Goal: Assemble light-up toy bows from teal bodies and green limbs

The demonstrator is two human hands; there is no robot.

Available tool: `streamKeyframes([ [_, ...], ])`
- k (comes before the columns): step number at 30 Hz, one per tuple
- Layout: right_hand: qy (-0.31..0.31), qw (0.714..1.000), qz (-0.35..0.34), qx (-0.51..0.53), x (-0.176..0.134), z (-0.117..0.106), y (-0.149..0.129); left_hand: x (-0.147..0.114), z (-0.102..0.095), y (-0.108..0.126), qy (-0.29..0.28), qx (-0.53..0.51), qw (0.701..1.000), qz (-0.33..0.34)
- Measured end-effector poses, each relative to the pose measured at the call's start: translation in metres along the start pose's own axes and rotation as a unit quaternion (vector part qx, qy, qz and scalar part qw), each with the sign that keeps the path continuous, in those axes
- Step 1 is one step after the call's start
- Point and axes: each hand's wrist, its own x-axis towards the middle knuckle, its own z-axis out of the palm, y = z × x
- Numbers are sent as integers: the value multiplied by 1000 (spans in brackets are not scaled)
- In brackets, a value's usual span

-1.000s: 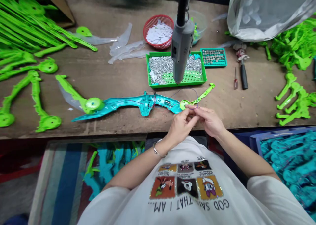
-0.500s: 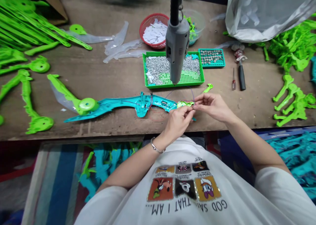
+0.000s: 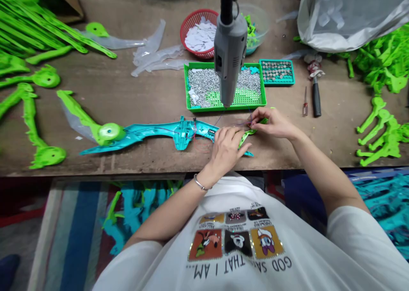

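Note:
A long teal plastic bow-shaped shell (image 3: 150, 131) lies along the table's front, its hollow side up. Thin wires (image 3: 194, 131) run along it. My left hand (image 3: 225, 148) rests on its right end, fingers laid over it and thumb apart. Beside that thumb, a light green plastic arm (image 3: 246, 136) slants up toward my right hand (image 3: 271, 122). The right thumb and fingertips pinch thin wire over the green arm; the exact grip is partly hidden. At the shell's left end sits another green arm with a round hub (image 3: 110, 133).
A grey electric screwdriver (image 3: 230, 56) hangs over a green tray (image 3: 188, 108) of screws. Behind are a red basket (image 3: 183, 44) and a clear bowl (image 3: 265, 24). A small teal tray (image 3: 292, 82), screwdriver (image 3: 305, 108) and hammer (image 3: 316, 101) lie right. Green parts (image 3: 386, 125) pile at both sides.
My hands have moved apart. The left now lies flatter over the shell's end, and the right has shifted right and up with the wire. The green arm shows between them.

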Motion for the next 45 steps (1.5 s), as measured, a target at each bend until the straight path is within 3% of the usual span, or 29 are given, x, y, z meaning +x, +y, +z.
streamKeyframes([
  [6,-48,998,5,31,-4,7,3,-10,-8,-23,1,34,996,80],
  [11,-55,997,-3,45,-7,18,5,-14,-18,-31,-34,55,991,120],
  [16,-48,999,-9,23,-9,21,5,-13,-26,-12,-68,72,989,109],
  [20,-50,998,-25,-10,-8,20,5,-13,-21,0,-100,66,988,97],
  [28,-52,992,-56,-98,-9,21,-1,-16,-16,-4,-116,86,983,117],
  [37,-34,996,-36,-68,-9,23,-1,-10,-23,2,-156,95,976,114],
  [45,-18,996,-19,-86,-14,21,-3,-7,-20,6,-142,71,984,80],
])
